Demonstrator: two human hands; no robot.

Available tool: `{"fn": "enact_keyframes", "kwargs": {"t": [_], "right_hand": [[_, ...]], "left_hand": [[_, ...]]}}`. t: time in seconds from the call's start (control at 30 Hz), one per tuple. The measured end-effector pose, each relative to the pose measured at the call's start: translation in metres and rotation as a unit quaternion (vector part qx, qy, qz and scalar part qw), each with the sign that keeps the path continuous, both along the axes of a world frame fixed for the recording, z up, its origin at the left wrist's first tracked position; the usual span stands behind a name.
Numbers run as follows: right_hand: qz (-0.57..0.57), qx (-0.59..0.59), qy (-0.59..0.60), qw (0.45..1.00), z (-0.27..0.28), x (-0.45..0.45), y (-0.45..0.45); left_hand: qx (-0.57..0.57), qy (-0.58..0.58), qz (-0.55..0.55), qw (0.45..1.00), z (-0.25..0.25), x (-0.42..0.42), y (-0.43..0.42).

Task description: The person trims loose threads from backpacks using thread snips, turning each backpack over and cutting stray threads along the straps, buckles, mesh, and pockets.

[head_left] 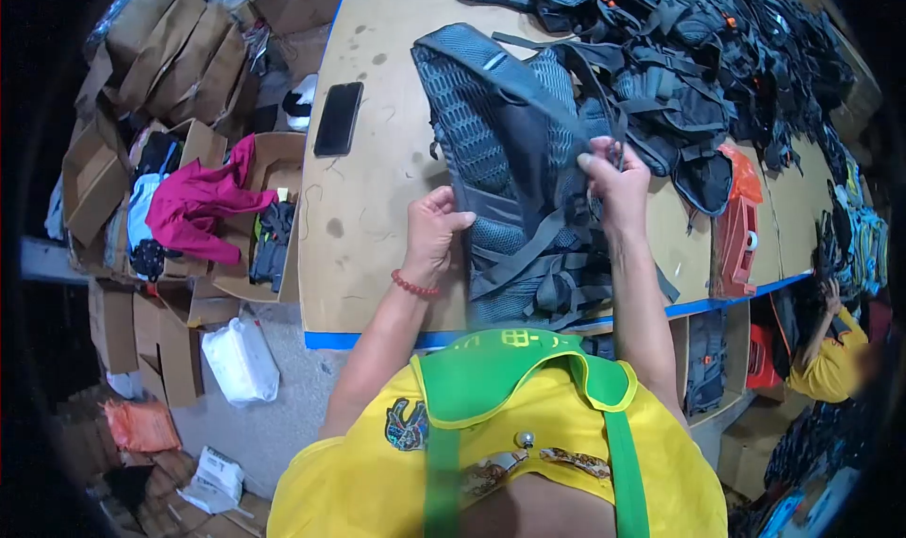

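A dark grey backpack (486,151) lies on the cardboard-covered table in front of me, its mesh back panel and shoulder straps facing up. At its left edge my left hand (436,225) is closed, the thumb against the side of the pack; a red bead bracelet circles that wrist. On the other side my right hand (618,175) pinches a strap of the backpack between thumb and fingers. Loose webbing straps (519,264) cross the pack's lower part.
A black phone (338,120) lies on the table (377,85) to the left. More dark backpacks (679,57) are heaped at the back right, near a red tape dispenser (736,245). Boxes (274,151) stand at left, one under a magenta garment (203,208). Another person (830,359) is at far right.
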State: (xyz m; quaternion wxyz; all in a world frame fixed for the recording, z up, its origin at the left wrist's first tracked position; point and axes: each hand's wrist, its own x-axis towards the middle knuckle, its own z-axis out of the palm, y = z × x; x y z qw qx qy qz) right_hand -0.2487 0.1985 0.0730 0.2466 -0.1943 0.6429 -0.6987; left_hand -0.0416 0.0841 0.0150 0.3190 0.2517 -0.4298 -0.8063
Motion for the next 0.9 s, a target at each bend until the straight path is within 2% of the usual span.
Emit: {"fn": "enact_keyframes", "kwargs": {"t": [0.07, 0.13, 0.2, 0.27, 0.33, 0.37, 0.4, 0.5, 0.53, 0.6, 0.67, 0.8, 0.9], "right_hand": [[0.042, -0.009, 0.06, 0.997, 0.0, 0.025, 0.013], [0.133, 0.068, 0.153, 0.977, 0.001, 0.054, 0.026], [0.179, -0.031, 0.251, 0.951, -0.015, 0.088, 0.032], [0.253, -0.029, 0.272, 0.928, -0.016, 0.107, 0.036], [0.296, -0.027, 0.328, 0.896, -0.011, 0.105, 0.04], [0.295, -0.04, 0.365, 0.882, -0.005, 0.101, 0.042], [0.265, -0.051, 0.368, 0.89, -0.004, 0.095, 0.045], [0.15, -0.074, 0.356, 0.92, -0.003, 0.074, 0.061], [0.117, -0.031, 0.228, 0.966, 0.002, 0.069, 0.073], [-0.034, 0.011, 0.216, 0.976, -0.017, 0.05, 0.089], [-0.097, 0.031, 0.125, 0.987, -0.023, 0.035, 0.11], [-0.173, 0.015, 0.024, 0.985, -0.036, 0.021, 0.142], [-0.199, 0.017, 0.059, 0.978, -0.058, 0.012, 0.16]], "left_hand": [[0.003, 0.008, -0.01, 1.0, 0.007, -0.001, 0.002], [0.019, -0.002, -0.027, 0.999, 0.012, -0.003, 0.003], [0.041, -0.03, -0.041, 0.998, 0.006, -0.005, 0.002], [0.159, -0.027, -0.038, 0.986, -0.03, 0.002, -0.002], [-0.002, -0.118, -0.127, 0.985, -0.047, 0.009, -0.015], [0.021, -0.08, -0.121, 0.989, -0.047, 0.011, -0.018], [0.045, -0.042, -0.114, 0.992, -0.039, 0.01, -0.018], [-0.012, -0.061, -0.09, 0.994, -0.012, -0.004, -0.005], [-0.017, -0.055, -0.086, 0.995, 0.0, -0.009, 0.001], [0.013, -0.006, -0.093, 0.996, 0.022, -0.013, 0.013], [0.012, -0.002, -0.107, 0.994, 0.01, -0.009, 0.007], [0.043, 0.026, -0.1, 0.994, 0.003, -0.007, 0.008], [0.12, 0.085, -0.096, 0.984, -0.012, -0.003, 0.008]]}}
